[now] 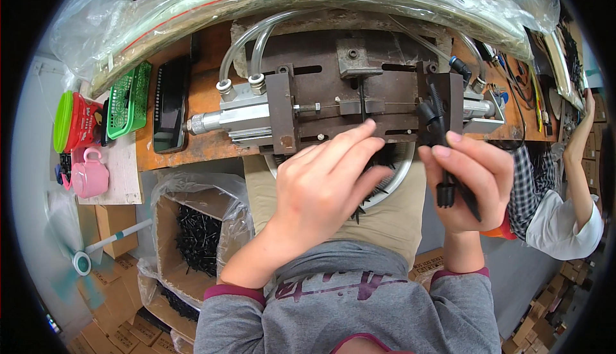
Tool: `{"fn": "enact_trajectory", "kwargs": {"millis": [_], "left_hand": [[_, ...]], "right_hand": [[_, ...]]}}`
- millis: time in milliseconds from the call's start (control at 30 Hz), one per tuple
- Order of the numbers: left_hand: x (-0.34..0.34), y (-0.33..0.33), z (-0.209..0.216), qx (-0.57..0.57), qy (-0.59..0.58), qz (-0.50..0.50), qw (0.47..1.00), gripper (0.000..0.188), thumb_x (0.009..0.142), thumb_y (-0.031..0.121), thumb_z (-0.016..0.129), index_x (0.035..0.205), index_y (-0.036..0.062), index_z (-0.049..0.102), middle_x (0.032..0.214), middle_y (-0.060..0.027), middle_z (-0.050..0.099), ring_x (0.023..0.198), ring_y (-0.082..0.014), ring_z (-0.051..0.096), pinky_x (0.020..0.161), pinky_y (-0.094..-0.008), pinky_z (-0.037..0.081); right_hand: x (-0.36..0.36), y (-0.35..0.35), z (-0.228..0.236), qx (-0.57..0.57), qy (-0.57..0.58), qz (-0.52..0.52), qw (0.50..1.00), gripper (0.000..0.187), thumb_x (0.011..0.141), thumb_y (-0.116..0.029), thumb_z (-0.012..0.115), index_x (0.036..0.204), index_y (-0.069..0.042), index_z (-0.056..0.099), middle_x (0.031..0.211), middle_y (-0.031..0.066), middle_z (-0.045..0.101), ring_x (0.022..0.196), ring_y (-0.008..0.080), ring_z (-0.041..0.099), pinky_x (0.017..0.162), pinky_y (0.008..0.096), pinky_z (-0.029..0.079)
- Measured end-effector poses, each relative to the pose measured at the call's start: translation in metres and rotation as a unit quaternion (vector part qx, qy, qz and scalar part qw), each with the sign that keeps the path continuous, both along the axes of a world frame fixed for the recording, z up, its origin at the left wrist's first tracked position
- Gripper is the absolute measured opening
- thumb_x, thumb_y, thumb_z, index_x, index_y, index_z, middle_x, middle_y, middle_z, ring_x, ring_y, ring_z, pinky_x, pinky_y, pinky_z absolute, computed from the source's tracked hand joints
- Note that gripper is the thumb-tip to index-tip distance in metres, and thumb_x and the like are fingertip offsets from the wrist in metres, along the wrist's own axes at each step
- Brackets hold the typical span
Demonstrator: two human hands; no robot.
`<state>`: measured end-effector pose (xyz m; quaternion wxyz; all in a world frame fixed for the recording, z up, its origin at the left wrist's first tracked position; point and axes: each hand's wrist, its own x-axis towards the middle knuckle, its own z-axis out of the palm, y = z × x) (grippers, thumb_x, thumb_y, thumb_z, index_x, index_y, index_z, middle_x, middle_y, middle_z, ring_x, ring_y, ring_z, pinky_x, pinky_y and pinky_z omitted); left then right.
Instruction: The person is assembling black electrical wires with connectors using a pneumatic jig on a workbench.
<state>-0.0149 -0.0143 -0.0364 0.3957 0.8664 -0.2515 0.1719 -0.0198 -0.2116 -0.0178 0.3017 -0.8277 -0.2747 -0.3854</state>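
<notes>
Several black plastic parts (444, 193) look light, stiff and slightly slippery, best gripped around their thicker ends. The left hand (324, 177) has fingers parted, no held thing visible, just below one slim black rod (362, 97) in the metal fixture (280, 110); contact cannot be told. The right hand (478, 184) pinches at least two parts, overlapping. Left to right: one pink mug (90, 179), one green basket (138, 107), two clear hoses (225, 59).

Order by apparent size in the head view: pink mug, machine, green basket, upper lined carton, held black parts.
1. Machine
2. Upper lined carton
3. Green basket
4. Pink mug
Held black parts: unsure; partly covered, nearness may enlarge them.
</notes>
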Motion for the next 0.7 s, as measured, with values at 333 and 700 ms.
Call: {"fn": "enact_trajectory", "kwargs": {"millis": [333, 700], "left_hand": [[-0.017, -0.001, 0.021, -0.175, 0.011, -0.097, 0.98, 0.041, 0.063, 0.003, 0.09, 0.1, 0.0017, 0.074, 0.092, -0.0087, 0.07, 0.079, -0.0207, 0.068, 0.066, -0.0285, 0.054], [-0.005, 0.008, -0.006, 0.049, -0.059, -0.002, 0.997, 0.031, 0.068, 0.005, 0.081, 0.097, 0.0004, 0.072, 0.123, -0.0158, 0.067, 0.087, -0.0248, 0.069, 0.075, -0.0316, 0.057]], "right_hand": [[-0.004, 0.013, -0.02, -0.01, -0.014, 0.05, 0.999, 0.038, 0.068, 0.002, 0.077, 0.106, 0.004, 0.074, 0.109, 0.0168, 0.066, 0.071, 0.021, 0.067, 0.057, 0.0281, 0.054], [-0.004, -0.006, 0.005, 0.399, 0.25, 0.106, 0.876, 0.024, 0.074, 0.013, 0.074, 0.095, 0.004, 0.067, 0.099, 0.0143, 0.061, 0.066, 0.0109, 0.061, 0.046, 0.0179, 0.048]]}}
